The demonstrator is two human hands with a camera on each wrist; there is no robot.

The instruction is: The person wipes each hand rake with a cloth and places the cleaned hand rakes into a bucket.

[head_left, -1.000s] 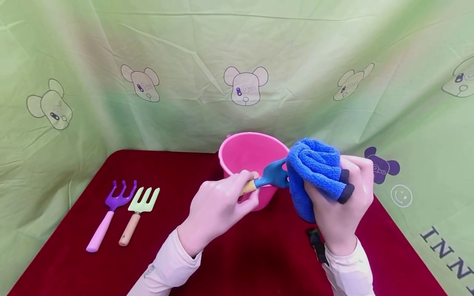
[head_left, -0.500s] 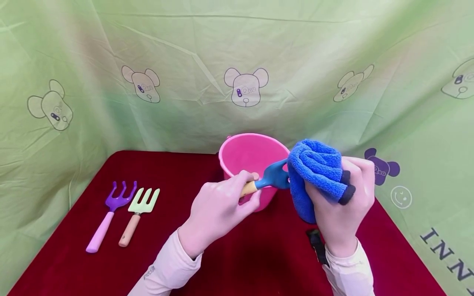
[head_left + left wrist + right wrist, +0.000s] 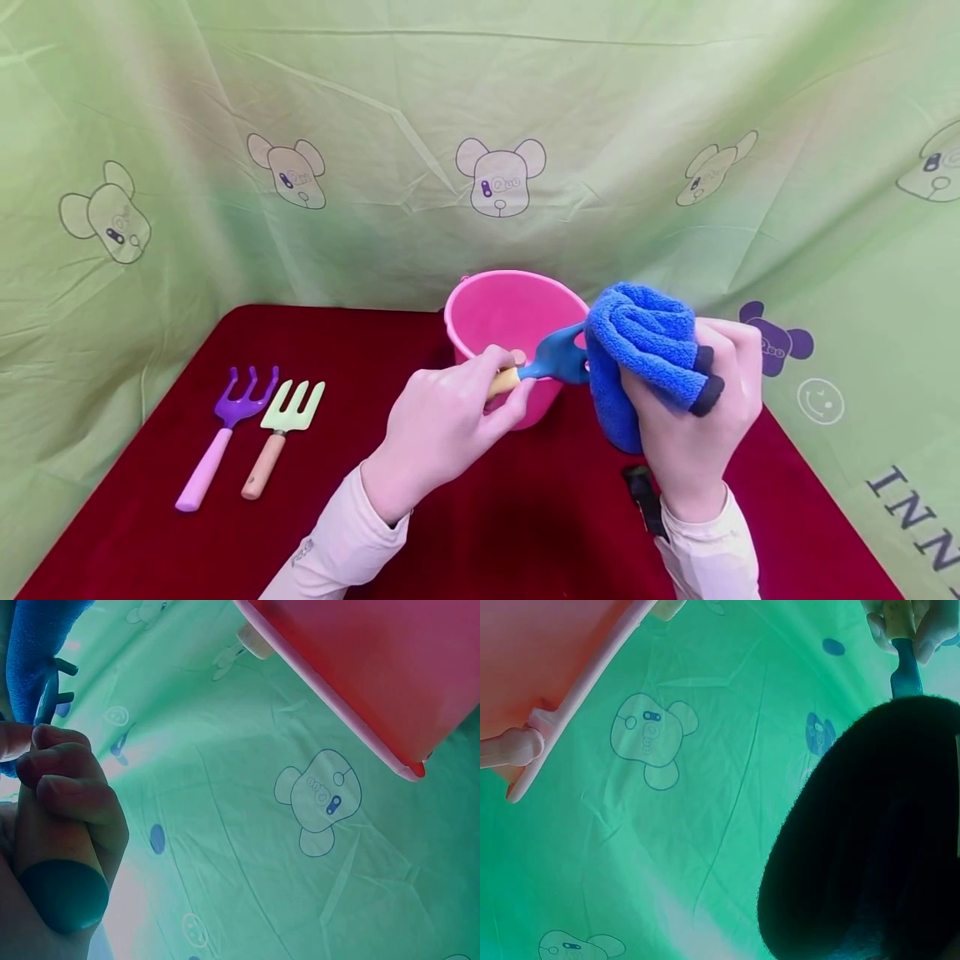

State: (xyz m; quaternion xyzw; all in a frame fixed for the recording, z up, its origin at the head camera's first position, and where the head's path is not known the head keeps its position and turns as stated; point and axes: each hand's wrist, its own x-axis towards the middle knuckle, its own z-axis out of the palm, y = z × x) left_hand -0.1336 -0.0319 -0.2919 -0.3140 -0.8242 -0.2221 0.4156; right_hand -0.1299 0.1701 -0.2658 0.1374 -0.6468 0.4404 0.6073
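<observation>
My left hand grips the wooden handle of a small blue garden fork, its head slanting up to the right. In the left wrist view the fingers wrap that handle, and tines show beside the towel. A folded blue towel with black edging is in my right hand, wrapped over the fork's tine ends, which it hides. Seen from the right wrist, the towel is a dark mass below the fork's neck. Both hands are raised in front of the pink bucket.
On the red-covered table, at the left, lie a purple three-pronged rake with a pink handle and a pale green garden fork with a wooden handle. A green curtain printed with bear heads surrounds the table.
The right hand and the towel have shifted very slightly to the right. Both grips look the same, and the tools on the table stay put.
</observation>
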